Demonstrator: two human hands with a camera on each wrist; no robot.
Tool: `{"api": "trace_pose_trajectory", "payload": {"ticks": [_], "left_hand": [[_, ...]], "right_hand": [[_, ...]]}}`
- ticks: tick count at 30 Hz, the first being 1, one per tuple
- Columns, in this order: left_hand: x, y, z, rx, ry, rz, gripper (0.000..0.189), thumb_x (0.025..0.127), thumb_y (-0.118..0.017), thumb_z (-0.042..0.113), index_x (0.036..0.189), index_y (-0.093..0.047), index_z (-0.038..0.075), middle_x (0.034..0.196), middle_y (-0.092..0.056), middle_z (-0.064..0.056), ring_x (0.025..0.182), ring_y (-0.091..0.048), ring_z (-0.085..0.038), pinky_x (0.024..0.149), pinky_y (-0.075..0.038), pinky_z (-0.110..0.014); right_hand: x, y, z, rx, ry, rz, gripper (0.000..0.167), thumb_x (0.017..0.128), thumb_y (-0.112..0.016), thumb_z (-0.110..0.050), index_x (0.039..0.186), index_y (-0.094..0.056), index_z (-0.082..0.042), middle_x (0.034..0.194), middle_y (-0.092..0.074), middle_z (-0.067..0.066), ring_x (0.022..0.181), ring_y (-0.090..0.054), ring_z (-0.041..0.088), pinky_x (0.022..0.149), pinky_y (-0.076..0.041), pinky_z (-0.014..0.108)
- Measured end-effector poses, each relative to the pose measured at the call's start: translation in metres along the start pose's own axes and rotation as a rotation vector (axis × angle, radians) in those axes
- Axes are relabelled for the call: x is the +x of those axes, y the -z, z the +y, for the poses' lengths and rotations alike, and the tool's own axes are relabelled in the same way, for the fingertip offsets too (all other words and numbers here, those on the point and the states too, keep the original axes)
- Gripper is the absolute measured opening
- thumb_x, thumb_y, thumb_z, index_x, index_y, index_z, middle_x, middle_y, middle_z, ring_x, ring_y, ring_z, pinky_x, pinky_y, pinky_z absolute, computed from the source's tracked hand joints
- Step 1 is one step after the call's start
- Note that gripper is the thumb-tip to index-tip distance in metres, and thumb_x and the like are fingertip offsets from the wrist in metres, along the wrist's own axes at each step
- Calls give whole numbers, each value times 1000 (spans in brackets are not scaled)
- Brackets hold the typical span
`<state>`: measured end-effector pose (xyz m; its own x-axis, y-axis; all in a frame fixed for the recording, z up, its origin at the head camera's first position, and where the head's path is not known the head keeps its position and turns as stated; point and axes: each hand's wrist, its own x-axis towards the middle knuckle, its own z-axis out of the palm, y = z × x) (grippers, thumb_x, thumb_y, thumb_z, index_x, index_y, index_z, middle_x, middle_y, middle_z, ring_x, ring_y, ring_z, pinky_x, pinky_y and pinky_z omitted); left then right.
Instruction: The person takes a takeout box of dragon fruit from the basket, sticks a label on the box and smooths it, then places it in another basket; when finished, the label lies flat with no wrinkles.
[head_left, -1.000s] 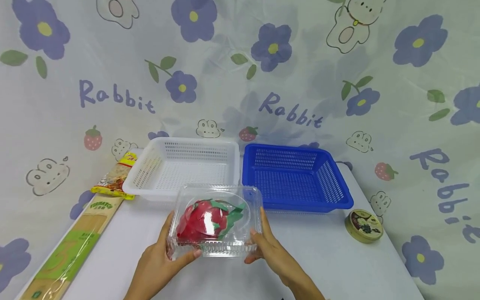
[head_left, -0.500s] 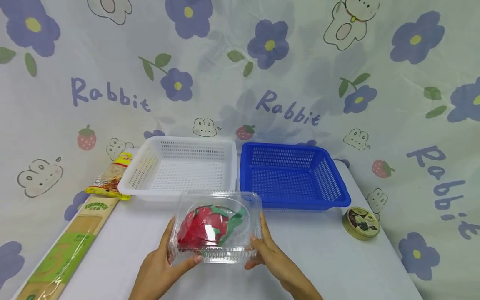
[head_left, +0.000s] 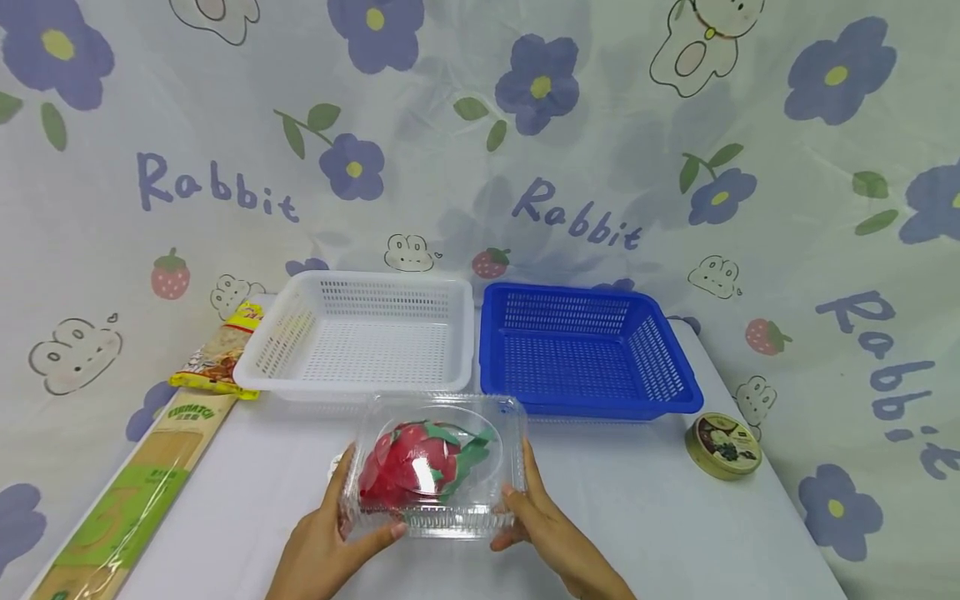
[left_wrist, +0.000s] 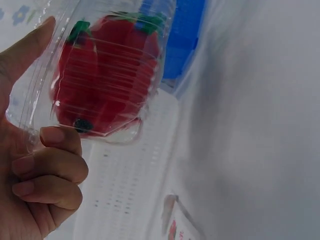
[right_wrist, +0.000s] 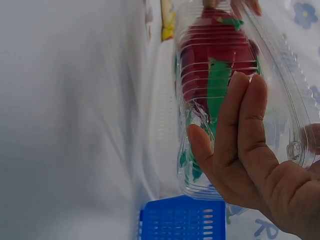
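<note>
Both hands hold up a clear plastic clamshell box with a red dragon fruit with green scales inside. On the box's left end is my left hand, its thumb along the near edge. In the left wrist view, three fingers of this hand curl at the box's corner. My right hand grips the opposite end, thumb on the near corner. Seen from the right wrist, its fingers lie along the ribbed underside. The box is in front of the two baskets, lid up.
A white basket and a blue basket stand side by side at the back. At left lie a yellow-edged food packet and a long noodle pack. A round gold tin sits at right. A printed cloth hangs behind.
Both hands have brought the box slightly down, nearer to me, away from the baskets. The grip looks the same. A small pale patch now shows beside the left hand.
</note>
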<state>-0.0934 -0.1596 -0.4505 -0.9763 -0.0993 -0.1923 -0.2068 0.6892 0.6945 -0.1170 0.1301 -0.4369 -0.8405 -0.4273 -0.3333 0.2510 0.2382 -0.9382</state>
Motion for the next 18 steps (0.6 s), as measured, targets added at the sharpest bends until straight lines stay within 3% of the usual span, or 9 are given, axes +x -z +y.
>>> {"api": "trace_pose_trajectory", "payload": {"ticks": [5, 11, 18], "left_hand": [[-2, -5, -3, -8, 2, -3, 114, 73, -76, 63, 160, -7, 34, 132, -60, -26, 107, -65, -39, 82, -53, -60], [-5, -9, -6, -21, -19, 11, 113, 74, -78, 60, 160, -9, 33, 128, -61, -28, 106, -65, -40, 80, -53, -58], [-2, -14, -8, -17, -6, 12, 114, 73, -78, 60, 160, -9, 33, 120, -65, -28, 98, -65, -32, 75, -54, -52]], "right_hand": [[-3, -1, 4, 29, -10, -5, 79, 105, -36, -52, 153, 25, -38, 140, -45, 30, 92, -69, 30, 96, -10, 84], [-2, -1, 11, 52, 5, -34, 82, 106, -36, -50, 153, 28, -31, 135, -46, 28, 91, -69, 30, 98, -16, 80], [2, 2, 16, 46, -26, -27, 86, 104, -38, -52, 153, 28, -28, 139, -41, 33, 90, -69, 28, 99, -9, 82]]}}
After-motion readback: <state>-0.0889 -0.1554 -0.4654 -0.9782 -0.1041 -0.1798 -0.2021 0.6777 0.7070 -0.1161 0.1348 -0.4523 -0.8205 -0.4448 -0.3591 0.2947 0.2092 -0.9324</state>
